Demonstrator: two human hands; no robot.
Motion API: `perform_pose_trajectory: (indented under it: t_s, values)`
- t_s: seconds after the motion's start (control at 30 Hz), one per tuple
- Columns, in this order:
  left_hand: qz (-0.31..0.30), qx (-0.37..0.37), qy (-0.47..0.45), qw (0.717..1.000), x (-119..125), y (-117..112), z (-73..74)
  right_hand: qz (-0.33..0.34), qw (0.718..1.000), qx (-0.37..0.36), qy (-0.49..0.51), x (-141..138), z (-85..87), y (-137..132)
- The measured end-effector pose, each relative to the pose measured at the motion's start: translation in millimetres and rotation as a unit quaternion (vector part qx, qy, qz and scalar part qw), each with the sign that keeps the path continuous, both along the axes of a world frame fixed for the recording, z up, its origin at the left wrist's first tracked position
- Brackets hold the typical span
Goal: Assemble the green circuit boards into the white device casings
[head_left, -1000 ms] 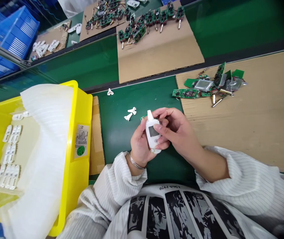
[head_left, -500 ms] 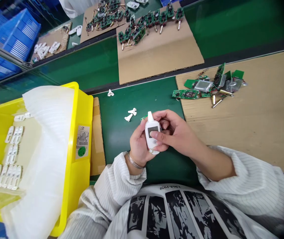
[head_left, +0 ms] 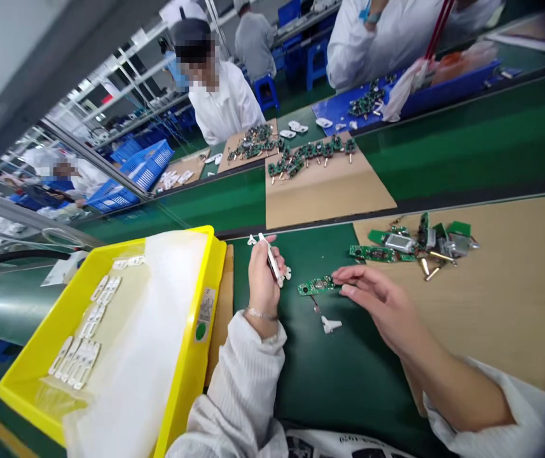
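My left hand (head_left: 262, 283) stands raised over the green mat (head_left: 348, 388), shut on a slim white plastic casing part (head_left: 272, 259). A small white plastic piece (head_left: 287, 273) lies just beyond its fingers. My right hand (head_left: 377, 299) is stretched out flat, its fingertips at the end of a green circuit board (head_left: 315, 286) lying on the mat. I cannot tell whether they touch it. Below that board rests a small white plastic part (head_left: 331, 325).
A yellow tray (head_left: 217, 273) of white plastic parts and white foam sheet stands at my left. Loose circuit boards (head_left: 410, 245) lie on a tan board (head_left: 515, 254) at my right. Beyond the conveyor, co-workers (head_left: 219, 108) sit by boards on cardboard (head_left: 324, 197).
The view has swung up and tilted, showing more of the room. My hands have parted. The white device with a screen no longer shows; a casing part stays in my left hand, and a green board lies on the mat.
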State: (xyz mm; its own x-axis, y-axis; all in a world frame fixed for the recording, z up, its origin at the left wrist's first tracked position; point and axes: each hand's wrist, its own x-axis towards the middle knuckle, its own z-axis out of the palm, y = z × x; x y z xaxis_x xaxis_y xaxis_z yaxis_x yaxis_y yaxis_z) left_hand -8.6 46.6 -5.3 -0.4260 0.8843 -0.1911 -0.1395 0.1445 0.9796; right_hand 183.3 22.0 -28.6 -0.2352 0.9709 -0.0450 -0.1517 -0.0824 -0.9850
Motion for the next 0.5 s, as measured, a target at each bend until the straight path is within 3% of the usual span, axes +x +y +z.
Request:
perform_pose_trajectory:
  t_s: [0.13,0.27,0.37,0.5]
  values:
    - [0.041,-0.056,0.173,0.983,-38.6,75.8,1.5,0.046,0.999,0.003,-0.019,-3.2,-3.8,-5.6]
    - [0.037,-0.128,0.334,0.933,-66.9,138.5,8.6,0.069,0.997,0.011,-0.035,-7.8,-13.8,-6.9]
    - [0.006,-0.179,0.435,0.882,-72.3,157.0,11.1,0.073,0.996,0.018,-0.045,-8.6,-20.3,-3.5]
    - [-0.054,-0.232,0.527,0.816,-64.7,155.9,15.6,0.07,0.996,0.02,-0.052,-7.1,-20.1,0.3]
